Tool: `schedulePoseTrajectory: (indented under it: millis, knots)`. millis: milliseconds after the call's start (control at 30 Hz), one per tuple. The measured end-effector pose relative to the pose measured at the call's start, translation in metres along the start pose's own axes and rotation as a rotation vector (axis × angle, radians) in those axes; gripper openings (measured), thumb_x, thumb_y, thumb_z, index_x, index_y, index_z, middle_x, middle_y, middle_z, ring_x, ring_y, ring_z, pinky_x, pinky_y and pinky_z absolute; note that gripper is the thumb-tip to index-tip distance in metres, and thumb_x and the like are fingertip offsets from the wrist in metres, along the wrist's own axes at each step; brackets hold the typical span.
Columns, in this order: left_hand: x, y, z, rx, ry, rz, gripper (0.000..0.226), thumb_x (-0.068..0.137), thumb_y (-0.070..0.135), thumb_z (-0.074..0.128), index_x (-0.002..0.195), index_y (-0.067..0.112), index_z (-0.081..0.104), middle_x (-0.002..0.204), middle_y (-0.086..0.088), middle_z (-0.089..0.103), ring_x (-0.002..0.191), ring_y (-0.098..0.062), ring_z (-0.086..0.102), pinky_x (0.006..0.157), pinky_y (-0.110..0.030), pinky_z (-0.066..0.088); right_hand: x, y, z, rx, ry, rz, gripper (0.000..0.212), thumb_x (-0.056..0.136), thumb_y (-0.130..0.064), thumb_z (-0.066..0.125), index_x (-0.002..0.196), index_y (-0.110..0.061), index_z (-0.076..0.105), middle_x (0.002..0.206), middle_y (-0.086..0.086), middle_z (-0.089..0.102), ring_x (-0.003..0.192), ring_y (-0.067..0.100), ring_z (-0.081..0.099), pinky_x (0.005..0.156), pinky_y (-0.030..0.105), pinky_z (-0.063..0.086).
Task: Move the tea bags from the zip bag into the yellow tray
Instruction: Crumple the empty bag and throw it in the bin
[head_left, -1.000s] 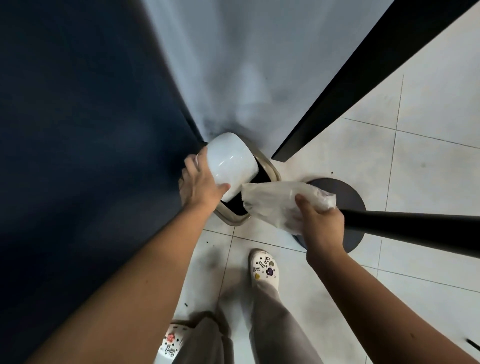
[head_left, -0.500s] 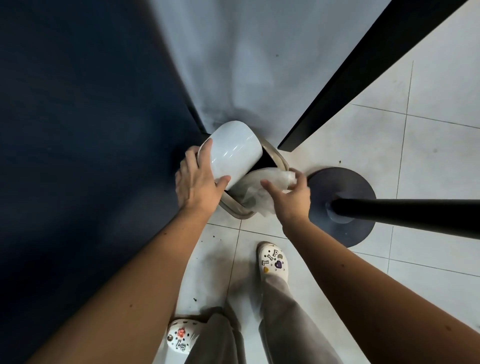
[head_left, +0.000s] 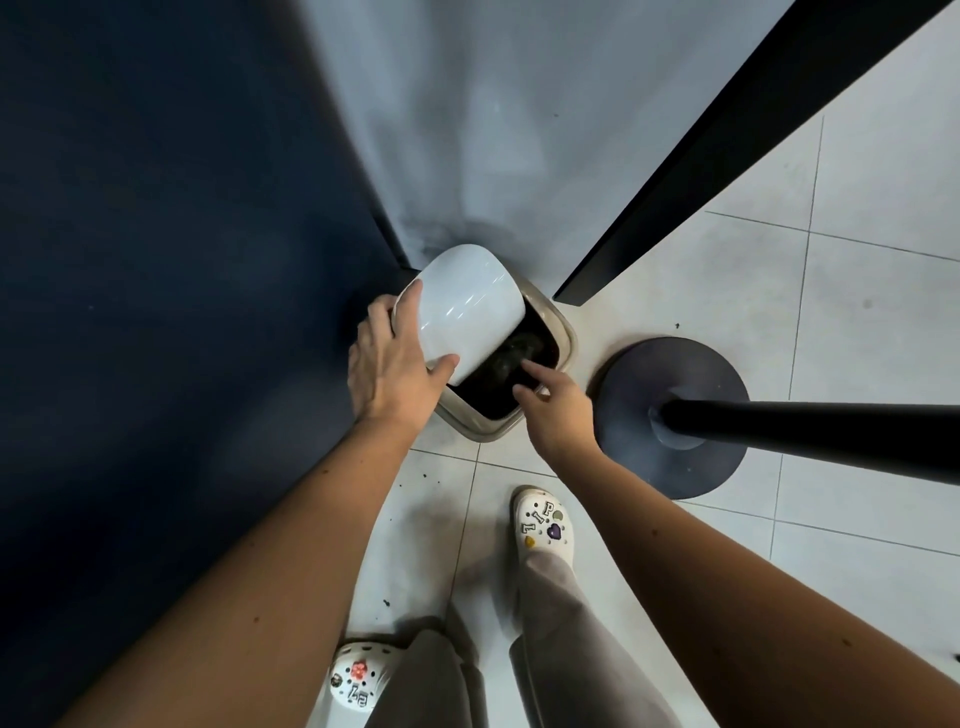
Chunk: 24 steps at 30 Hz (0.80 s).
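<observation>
My left hand (head_left: 389, 369) grips the white lid (head_left: 467, 301) of a beige floor bin (head_left: 483, 428), thumb at the lid's lower edge, holding it tilted up. Below the lid the dark inside of the bin (head_left: 498, 384) shows. My right hand (head_left: 558, 405) hovers at the bin's near right rim with its fingers loosely stretched toward the opening and nothing in them. No zip bag, tea bags or yellow tray can be seen in this view.
A round dark stand base (head_left: 670, 415) with a black pole (head_left: 805, 431) sits right of the bin. A dark blue wall (head_left: 156, 260) rises on the left, and a black beam (head_left: 727, 130) runs up to the right. My white clogs (head_left: 543, 525) stand on the tiled floor.
My right hand carried a crumpled translucent bag to the bin opening and pushed it in; now the bag is out of sight and that hand is empty. The left hand kept the lid raised.
</observation>
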<state>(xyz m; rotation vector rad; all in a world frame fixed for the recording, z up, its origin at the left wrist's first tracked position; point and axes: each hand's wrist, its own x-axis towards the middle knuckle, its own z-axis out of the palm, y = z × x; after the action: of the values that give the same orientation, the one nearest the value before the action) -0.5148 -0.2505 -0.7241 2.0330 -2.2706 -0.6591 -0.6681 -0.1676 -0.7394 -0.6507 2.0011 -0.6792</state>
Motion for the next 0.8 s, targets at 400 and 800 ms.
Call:
schedulePoseTrajectory:
  millis: [400,800]
  knots:
    - [0.003,-0.008,0.001,-0.278,-0.248,-0.130,0.081,0.095,0.034,0.063,0.157,0.038,0.011,0.166,-0.003,0.013,0.144,-0.029,0.035,0.106,-0.044,0.040,0.027,-0.023,-0.020,-0.223,0.019,-0.362,0.063,0.088,-0.029,0.068,0.143,-0.039,0.039,0.153,-0.005,0.035,0.139,0.016,0.032,0.110,0.030,0.030]
    - [0.004,-0.015,0.009,-0.227,-0.267,-0.068,0.076,0.094,0.030,0.065,0.156,0.034,0.022,0.165,0.004,0.019,0.146,-0.024,0.031,0.112,-0.040,0.035,0.058,-0.024,-0.018,-0.627,-0.150,-0.445,0.081,0.087,-0.023,0.069,0.151,-0.042,0.023,0.161,-0.009,0.017,0.145,0.018,0.026,0.111,0.039,0.032]
